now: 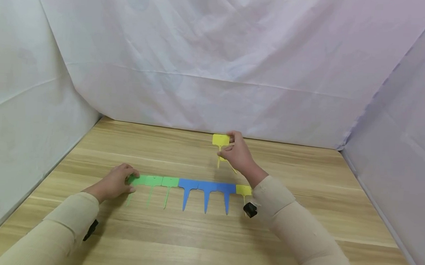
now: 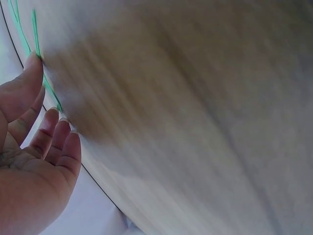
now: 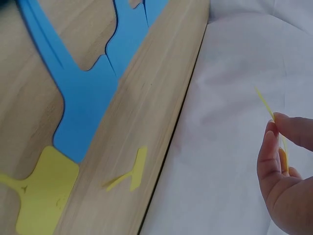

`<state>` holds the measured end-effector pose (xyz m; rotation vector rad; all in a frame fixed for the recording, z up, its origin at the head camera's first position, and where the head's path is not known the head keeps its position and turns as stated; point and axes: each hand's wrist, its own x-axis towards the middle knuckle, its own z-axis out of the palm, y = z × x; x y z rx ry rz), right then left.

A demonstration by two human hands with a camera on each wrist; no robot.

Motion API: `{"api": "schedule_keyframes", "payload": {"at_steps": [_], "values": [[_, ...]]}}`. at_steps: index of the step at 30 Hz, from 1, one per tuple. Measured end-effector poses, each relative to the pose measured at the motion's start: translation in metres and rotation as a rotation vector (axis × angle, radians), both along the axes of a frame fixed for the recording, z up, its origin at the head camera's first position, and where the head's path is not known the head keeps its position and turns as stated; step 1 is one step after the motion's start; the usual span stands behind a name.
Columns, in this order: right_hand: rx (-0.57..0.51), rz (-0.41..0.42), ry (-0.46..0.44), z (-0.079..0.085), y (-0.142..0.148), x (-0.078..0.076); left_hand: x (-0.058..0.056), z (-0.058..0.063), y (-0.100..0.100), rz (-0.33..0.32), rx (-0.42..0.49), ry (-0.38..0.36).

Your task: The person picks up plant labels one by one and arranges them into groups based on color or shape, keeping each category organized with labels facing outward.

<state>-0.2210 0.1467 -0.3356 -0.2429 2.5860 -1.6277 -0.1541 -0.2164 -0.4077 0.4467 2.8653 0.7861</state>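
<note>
A row of flat T-shaped plant labels lies on the wooden table: three green labels [image 1: 153, 180], three blue labels [image 1: 206, 186], then a yellow label [image 1: 243, 189] at the right end. At the row's left end my left hand [image 1: 115, 181] holds the outermost green label [image 1: 135, 180] between thumb and fingers, partly covering it. Raised above and behind the row, my right hand [image 1: 239, 152] pinches a yellow label [image 1: 221, 139] by its stem with thumb and fingertips. Another yellow label [image 3: 139, 169] lies on the table past the row, partly behind the right hand in the head view.
The wooden table [image 1: 179, 241] is bordered by a white cloth at the back [image 1: 199, 104] and by white side walls [image 1: 390, 128]. A black wrist device [image 1: 250, 210] sits under the right forearm, near the yellow label at the row's end.
</note>
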Motion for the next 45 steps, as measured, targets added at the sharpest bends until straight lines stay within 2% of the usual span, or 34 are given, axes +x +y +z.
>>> {"api": "schedule_keyframes", "payload": {"at_steps": [13, 19, 32, 45], "values": [[-0.016, -0.032, -0.001, 0.001, 0.026, 0.022, -0.002, 0.0, 0.0, -0.01, 0.004, 0.01], [-0.019, -0.059, -0.036, -0.004, 0.038, 0.032, -0.002, 0.0, -0.001, -0.014, 0.0, 0.008], [0.024, -0.102, -0.084, -0.016, 0.063, 0.051, -0.001, -0.001, 0.0, -0.01, -0.003, 0.011], [0.026, -0.13, -0.093, -0.033, 0.085, 0.062, 0.0, 0.001, 0.001, -0.02, 0.008, 0.018]]}}
